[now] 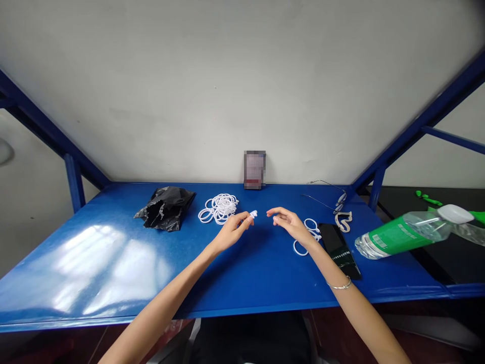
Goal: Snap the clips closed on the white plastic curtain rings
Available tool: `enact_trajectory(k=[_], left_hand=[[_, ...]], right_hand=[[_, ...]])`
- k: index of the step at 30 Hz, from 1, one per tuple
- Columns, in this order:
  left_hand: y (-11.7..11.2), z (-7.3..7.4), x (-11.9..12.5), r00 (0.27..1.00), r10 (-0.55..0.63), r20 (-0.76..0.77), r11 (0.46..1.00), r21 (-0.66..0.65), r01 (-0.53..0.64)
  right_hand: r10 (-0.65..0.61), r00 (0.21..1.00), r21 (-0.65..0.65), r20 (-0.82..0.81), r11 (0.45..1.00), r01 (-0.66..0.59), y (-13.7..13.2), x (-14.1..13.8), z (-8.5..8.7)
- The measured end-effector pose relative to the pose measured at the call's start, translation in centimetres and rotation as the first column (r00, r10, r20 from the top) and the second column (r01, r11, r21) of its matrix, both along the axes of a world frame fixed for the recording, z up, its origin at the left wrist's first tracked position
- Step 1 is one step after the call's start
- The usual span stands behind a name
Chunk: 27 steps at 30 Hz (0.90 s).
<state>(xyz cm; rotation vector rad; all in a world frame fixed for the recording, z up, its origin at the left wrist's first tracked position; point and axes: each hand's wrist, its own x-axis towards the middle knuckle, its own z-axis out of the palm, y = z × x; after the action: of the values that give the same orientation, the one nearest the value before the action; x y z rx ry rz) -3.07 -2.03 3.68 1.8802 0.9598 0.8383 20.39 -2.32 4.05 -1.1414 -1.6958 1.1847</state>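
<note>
Early going, I judge — my left hand [233, 230] pinches a white piece [253, 214].
Right hand [291, 223] empty, fingers apart; large ring heap [223, 206], probably remaining, at left — small ring cluster [316, 236] at right.

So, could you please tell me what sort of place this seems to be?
It is probably a simple indoor workspace, perhaps in a workshop or dormitory: a blue table against a plain wall, blue bars at both sides, and a heap of white rings beside the left hand.
</note>
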Motion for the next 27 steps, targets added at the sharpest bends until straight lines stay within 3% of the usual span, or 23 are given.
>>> enact_trajectory(k=[2, 6, 9, 14, 17, 21, 24, 27], left_hand=[[0.3, -0.2, -0.2, 0.988, 0.111, -0.108, 0.976, 0.2, -0.088], [1.3, -0.9, -0.9, 0.859, 0.421, -0.292, 0.802, 0.561, -0.203], [2.0, -0.9, -1.7, 0.708, 0.585, -0.395, 0.726, 0.645, -0.24], [2.9, -0.5, -2.9, 0.515, 0.666, -0.539, 0.726, 0.629, -0.28], [3.1, -0.5, -3.2, 0.48, 0.649, -0.59, 0.751, 0.597, -0.282], [3.0, -0.5, -3.1, 0.484, 0.623, -0.614, 0.776, 0.565, -0.281], [2.9, -0.5, -3.1, 0.482, 0.636, -0.603, 0.763, 0.585, -0.275], [3.0, -0.6, -3.2, 0.491, 0.677, -0.548, 0.714, 0.65, -0.26]], right_hand=[[-0.066, 0.979, 0.118, 0.193, 0.992, 0.044, 0.3, 0.9, 0.1], [-0.145, 0.789, 0.261, 0.596, 0.965, -0.019, 0.4, 2.9, 0.3], [-0.161, 0.616, 0.251, 0.771, 0.966, -0.062, 0.5, 4.3, 0.3], [-0.14, 0.482, 0.191, 0.865, 0.98, -0.057, 0.8, 5.7, -0.1], [-0.134, 0.446, 0.171, 0.885, 0.984, -0.044, 0.9, 5.6, -0.2], [-0.143, 0.438, 0.177, 0.888, 0.983, -0.039, 0.9, 5.2, -0.1], [-0.144, 0.485, 0.18, 0.862, 0.983, -0.027, 1.0, 5.1, -0.2], [-0.136, 0.576, 0.16, 0.806, 0.987, 0.008, 1.2, 5.1, -0.3]])
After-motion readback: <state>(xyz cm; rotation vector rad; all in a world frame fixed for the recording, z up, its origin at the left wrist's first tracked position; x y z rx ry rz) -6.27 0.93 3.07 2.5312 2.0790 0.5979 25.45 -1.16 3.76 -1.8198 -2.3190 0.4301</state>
